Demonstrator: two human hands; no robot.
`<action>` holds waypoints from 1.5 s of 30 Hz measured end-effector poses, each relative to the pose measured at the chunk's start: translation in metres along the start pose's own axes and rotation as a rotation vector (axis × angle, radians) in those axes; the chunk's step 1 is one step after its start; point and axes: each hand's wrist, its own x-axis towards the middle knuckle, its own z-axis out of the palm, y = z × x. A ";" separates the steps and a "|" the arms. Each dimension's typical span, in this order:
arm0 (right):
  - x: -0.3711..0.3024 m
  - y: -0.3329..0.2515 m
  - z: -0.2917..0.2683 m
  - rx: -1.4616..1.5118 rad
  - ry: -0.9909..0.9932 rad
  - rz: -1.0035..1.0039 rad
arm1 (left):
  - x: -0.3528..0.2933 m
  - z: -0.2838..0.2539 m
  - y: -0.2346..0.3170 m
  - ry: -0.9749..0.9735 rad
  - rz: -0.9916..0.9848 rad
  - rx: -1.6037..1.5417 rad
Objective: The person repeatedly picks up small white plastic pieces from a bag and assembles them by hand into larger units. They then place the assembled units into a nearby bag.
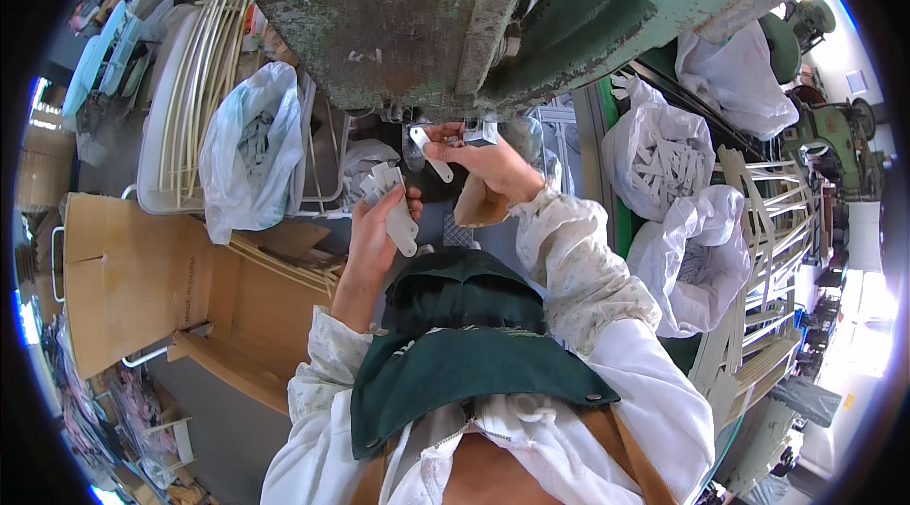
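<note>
My left hand [379,220] is closed around a small stack of flat pale metal strips [400,226], fanned out at the upper end, with rounded lower ends. Between the thumb and fingers of my right hand [483,162] is a single flat metal strip [431,155] with rounded ends and a small hole near each end. That strip is tilted and apart from the stack. Both hands are in front of my dark green apron [464,296], just below the worn green machine [398,21]. The tips of some right-hand fingers are hidden behind the strip.
At the left, a white plastic bag [251,149] of metal pieces stands beside cream rods [194,59] and an open cardboard box [133,282]. Two bags of strips, an upper one [664,149] and a lower one [697,258], sit at the right near cream metal frames [758,258].
</note>
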 end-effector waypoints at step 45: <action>0.135 0.111 -0.035 -1.372 0.402 -0.305 | -0.086 -0.043 -0.039 -0.171 -0.477 0.356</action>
